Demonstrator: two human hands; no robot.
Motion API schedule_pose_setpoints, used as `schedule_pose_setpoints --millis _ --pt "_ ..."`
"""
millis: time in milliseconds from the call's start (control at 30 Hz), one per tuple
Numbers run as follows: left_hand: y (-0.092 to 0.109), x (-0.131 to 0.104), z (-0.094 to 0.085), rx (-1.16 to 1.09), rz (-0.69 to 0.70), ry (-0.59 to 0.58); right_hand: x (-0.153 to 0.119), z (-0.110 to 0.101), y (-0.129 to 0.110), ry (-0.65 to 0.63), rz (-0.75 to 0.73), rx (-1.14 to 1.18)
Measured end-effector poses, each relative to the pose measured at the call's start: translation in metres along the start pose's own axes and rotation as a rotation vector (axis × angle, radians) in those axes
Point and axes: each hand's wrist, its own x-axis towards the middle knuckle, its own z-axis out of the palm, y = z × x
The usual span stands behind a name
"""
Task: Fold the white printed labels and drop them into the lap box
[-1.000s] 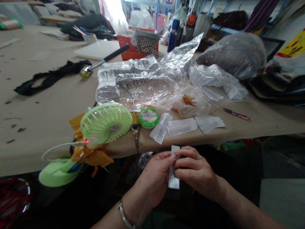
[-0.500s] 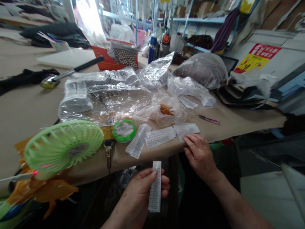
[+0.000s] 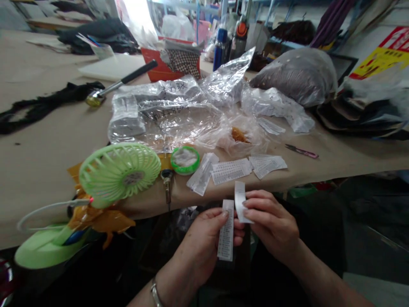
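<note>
My left hand (image 3: 207,238) pinches an upright stack of narrow white printed labels (image 3: 226,234) under its thumb, in front of the table edge. Close on its right, my right hand (image 3: 271,219) grips another white label (image 3: 239,200), curved and with its blank side showing. The two hands nearly meet. Beyond them, near the table's front edge, lie three fanned groups of printed labels: a left pile (image 3: 203,172), a middle pile (image 3: 231,170) and a right pile (image 3: 267,164). How many labels my left hand holds I cannot tell.
A green fan (image 3: 119,172) and a green-rimmed round dish (image 3: 185,160) stand left of the labels. Clear plastic bags (image 3: 179,123) cover the middle of the table, one holding orange-brown bands (image 3: 239,134). Thread snips (image 3: 302,151) lie at right. A metal-headed hammer (image 3: 119,83) lies behind.
My right hand has lifted a label from the right pile and brought it down beside my left hand. The left hand keeps its labels. The view has turned left.
</note>
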Motion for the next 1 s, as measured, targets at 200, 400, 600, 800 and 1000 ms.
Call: schedule_pose_setpoints --millis 200,400,600,800,1000 --pt "0.001 0.000 -0.003 -0.136 0.090 0.007 -0.004 0.031 -0.026 -0.150 -0.138 -0.013" --pt "0.000 -0.001 -0.010 -0.169 0.114 0.028 -0.004 0.032 -0.027 -0.206 -0.160 -0.036" --pt "0.000 -0.004 -0.010 -0.165 0.099 -0.038 -0.002 0.031 -0.027 -0.227 -0.170 -0.049" --pt "-0.002 -0.003 -0.012 -0.162 0.075 -0.069 -0.006 0.029 -0.027 -0.261 -0.165 0.021" --pt "0.003 -0.010 -0.011 -0.013 -0.047 -0.086 -0.013 0.021 -0.013 -0.063 0.383 0.355"
